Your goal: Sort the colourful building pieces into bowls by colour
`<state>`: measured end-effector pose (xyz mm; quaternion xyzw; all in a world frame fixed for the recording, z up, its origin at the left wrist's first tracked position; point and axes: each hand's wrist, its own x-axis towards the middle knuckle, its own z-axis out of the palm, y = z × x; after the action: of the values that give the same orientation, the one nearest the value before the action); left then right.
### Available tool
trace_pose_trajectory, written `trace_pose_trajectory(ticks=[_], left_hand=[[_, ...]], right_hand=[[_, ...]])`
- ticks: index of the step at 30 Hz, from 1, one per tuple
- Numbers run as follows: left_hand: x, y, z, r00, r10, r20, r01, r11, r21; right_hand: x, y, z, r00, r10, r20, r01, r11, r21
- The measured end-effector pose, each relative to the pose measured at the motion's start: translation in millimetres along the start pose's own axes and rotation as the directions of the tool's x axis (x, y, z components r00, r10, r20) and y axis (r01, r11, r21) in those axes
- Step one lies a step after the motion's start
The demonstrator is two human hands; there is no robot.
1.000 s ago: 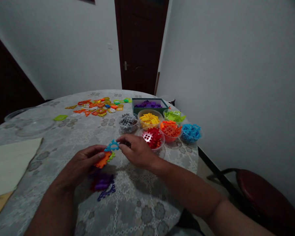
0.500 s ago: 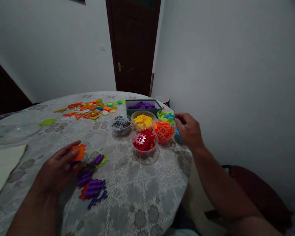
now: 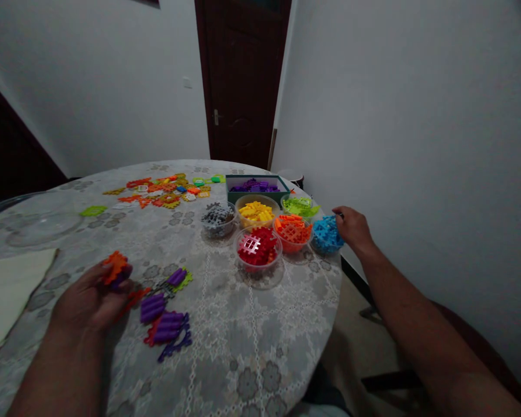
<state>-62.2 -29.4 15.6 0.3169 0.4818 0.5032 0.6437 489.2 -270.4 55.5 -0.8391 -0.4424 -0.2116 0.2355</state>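
My left hand (image 3: 91, 298) is closed around an orange interlocking plastic piece (image 3: 115, 266), with a bit of purple showing beneath it among the fingers. To its right lie purple ribbed pieces (image 3: 152, 307), a dark purple curved piece (image 3: 176, 341) and a lime piece with purple on it (image 3: 183, 279). Across the table, my right hand (image 3: 356, 229) is at the right rim of a clear bowl of blue pieces (image 3: 327, 233). Its fingers are bent together, and whatever is between them is hidden.
Bowls of red (image 3: 258, 246), orange (image 3: 293, 231), yellow (image 3: 256, 212), grey (image 3: 217, 217) and lime pieces (image 3: 298, 205) cluster before a green box (image 3: 282, 196) of purple pieces. Mixed pieces (image 3: 165, 191) lie at the back left. A cream sheet (image 3: 13, 289) and clear lids (image 3: 43, 227) are at left.
My right hand has moved from the lime bowl, where it held a blue piece, right to the blue bowl. My left hand has shifted left with the orange piece, which has turned.
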Motion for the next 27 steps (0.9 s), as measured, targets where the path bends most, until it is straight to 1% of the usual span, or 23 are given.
trace_pose_trajectory(ticks=[1, 2, 4, 6, 8, 10, 11, 12, 13, 14, 16, 17, 18, 19, 21, 23, 25, 27], left_hand=[[-1, -1, -0.1, 1.0, 0.006, 0.031, -0.003, 0.996, -0.086], [-1, -1, -0.1, 0.999, 0.002, 0.039, 0.004, 0.988, -0.152], [-3, -3, -0.1, 0.999, -0.019, 0.049, 0.03, 0.97, -0.24], [-2, -4, -0.6, 0.999, -0.04, 0.022, 0.045, 0.957, -0.288], [0, -6, -1.7, 0.999, -0.035, -0.006, 0.031, 0.949, -0.315], [2, -8, -3.2, 1.0, -0.02, -0.003, 0.018, 0.943, -0.331], [2, -9, -3.9, 1.0, -0.018, 0.001, 0.017, 0.941, -0.337], [2, -9, -4.5, 1.0, -0.017, 0.004, 0.017, 0.939, -0.343], [2, -10, -5.0, 1.0, -0.019, 0.001, 0.018, 0.938, -0.347], [2, -11, -5.2, 1.0, -0.022, -0.005, 0.019, 0.937, -0.348], [2, -12, -5.3, 1.0, -0.02, -0.016, 0.014, 0.939, -0.345], [2, -13, -5.2, 1.0, -0.019, -0.017, 0.012, 0.94, -0.341], [1, -14, -5.1, 1.0, -0.019, -0.017, 0.012, 0.942, -0.336], [1, -14, -4.9, 1.0, -0.019, -0.014, 0.014, 0.943, -0.332], [2, -16, -4.5, 1.0, -0.023, 0.002, 0.022, 0.948, -0.319], [2, -17, -3.8, 0.999, -0.038, 0.031, 0.046, 0.952, -0.304], [2, -18, -3.2, 0.995, -0.061, 0.083, 0.083, 0.949, -0.303], [1, -18, -2.5, 0.988, -0.077, 0.134, 0.117, 0.941, -0.319]], right_hand=[[-3, -3, -1, 1.0, -0.006, -0.022, 0.006, 1.0, 0.008], [-7, -8, -3, 0.998, -0.02, -0.055, 0.022, 1.0, 0.021], [-15, -24, -7, 0.987, -0.063, -0.147, 0.073, 0.995, 0.062], [-27, -50, -13, 0.97, -0.108, -0.218, 0.136, 0.984, 0.118], [-44, -84, -21, 0.958, -0.163, -0.234, 0.212, 0.956, 0.202], [-65, -126, -29, 0.945, -0.261, -0.197, 0.316, 0.885, 0.342], [-78, -149, -32, 0.931, -0.329, -0.158, 0.364, 0.831, 0.42], [-90, -171, -34, 0.914, -0.396, -0.092, 0.386, 0.775, 0.5], [-102, -193, -33, 0.883, -0.469, -0.03, 0.396, 0.71, 0.582], [-113, -215, -30, 0.842, -0.54, 0.019, 0.396, 0.64, 0.659], [-131, -254, -18, 0.746, -0.661, 0.081, 0.384, 0.527, 0.758], [-137, -272, -9, 0.701, -0.706, 0.101, 0.385, 0.494, 0.78], [-141, -289, 2, 0.663, -0.739, 0.123, 0.39, 0.48, 0.786], [-143, -303, 14, 0.633, -0.76, 0.151, 0.401, 0.488, 0.775], [-142, -328, 37, 0.59, -0.774, 0.23, 0.437, 0.545, 0.716], [-137, -345, 58, 0.561, -0.769, 0.308, 0.485, 0.606, 0.63], [-133, -356, 73, 0.531, -0.767, 0.36, 0.534, 0.633, 0.561], [-131, -359, 82, 0.526, -0.755, 0.391, 0.555, 0.653, 0.515]])
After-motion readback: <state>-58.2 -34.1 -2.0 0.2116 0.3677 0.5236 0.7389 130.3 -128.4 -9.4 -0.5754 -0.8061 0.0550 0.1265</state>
